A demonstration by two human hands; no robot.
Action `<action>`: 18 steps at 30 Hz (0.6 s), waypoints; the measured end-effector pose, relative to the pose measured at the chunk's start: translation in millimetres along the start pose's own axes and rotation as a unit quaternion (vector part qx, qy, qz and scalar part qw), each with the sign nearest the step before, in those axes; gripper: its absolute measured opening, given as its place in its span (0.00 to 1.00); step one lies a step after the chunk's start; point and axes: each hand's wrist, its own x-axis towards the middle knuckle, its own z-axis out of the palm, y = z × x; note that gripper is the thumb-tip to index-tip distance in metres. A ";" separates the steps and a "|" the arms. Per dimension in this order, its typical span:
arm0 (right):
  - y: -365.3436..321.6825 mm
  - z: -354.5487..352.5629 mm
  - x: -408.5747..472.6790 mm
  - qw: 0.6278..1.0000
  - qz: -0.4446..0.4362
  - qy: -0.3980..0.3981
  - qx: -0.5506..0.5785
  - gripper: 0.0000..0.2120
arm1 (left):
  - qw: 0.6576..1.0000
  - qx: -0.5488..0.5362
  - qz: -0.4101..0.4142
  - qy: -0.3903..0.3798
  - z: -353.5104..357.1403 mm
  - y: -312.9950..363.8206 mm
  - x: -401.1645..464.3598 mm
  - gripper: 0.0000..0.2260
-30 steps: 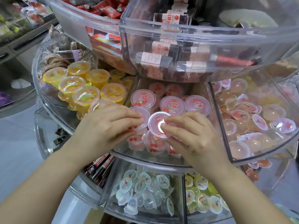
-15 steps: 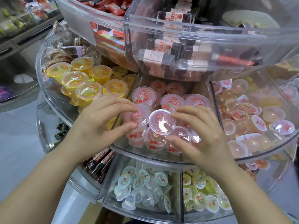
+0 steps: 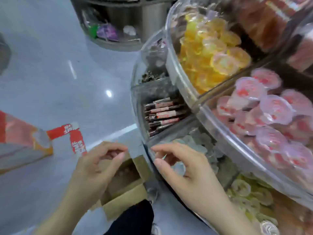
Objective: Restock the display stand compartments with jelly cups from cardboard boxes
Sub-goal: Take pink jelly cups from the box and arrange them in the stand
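both hands, left hand (image 3: 94,168) and right hand (image 3: 184,168), hung empty with loosely curled fingers over the open cardboard box (image 3: 125,189) on the floor, beside the display stand (image 3: 183,92) whose middle-tier compartment held pink jelly cups (image 3: 264,112).

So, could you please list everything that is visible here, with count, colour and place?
yellow jelly cups: many, yellow, upper tier compartment
pink jelly cups: many, pink-red lids, next compartment on the same tier
snack bars: a stack, dark with red-white labels, lower tier
clear jelly cups: several, pale, lower tier
cardboard box: one, brown, open, on the floor
printed box: one, red and orange, floor at left
left hand: empty, above the box
right hand: empty, beside the stand
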 end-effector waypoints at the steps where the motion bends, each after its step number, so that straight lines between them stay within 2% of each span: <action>1: 11.3 23.4 -4.3 0.998 0.034 -0.060 0.014 0.09 | 0.999 0.006 -0.046 0.020 -8.9 -23.6 -23.7 0.08; 3: 42.1 74.0 -15.2 0.980 0.083 -0.180 -0.016 0.12 | 0.986 0.000 -0.157 0.064 -19.8 -74.5 -71.1 0.15; 4: 61.7 99.5 -20.8 0.967 0.100 -0.228 -0.045 0.13 | 0.975 -0.004 -0.208 0.081 -21.5 -100.8 -91.7 0.16; 8: 157.4 196.9 -35.1 0.908 0.228 -0.339 -0.091 0.13 | 0.936 -0.001 -0.341 0.083 -6.4 -209.8 -146.0 0.12; 10: 214.7 239.5 -37.3 0.886 0.292 -0.345 -0.103 0.13 | 0.919 -0.006 -0.385 0.083 9.4 -268.4 -156.4 0.11; 14: 338.1 321.8 -15.4 0.875 0.345 -0.324 -0.107 0.13 | 0.881 -0.037 -0.459 0.106 42.6 -399.7 -147.0 0.07; 18: 457.1 399.7 16.9 0.864 0.402 -0.289 -0.093 0.15 | 0.857 -0.031 -0.508 0.082 79.2 -531.6 -120.3 0.10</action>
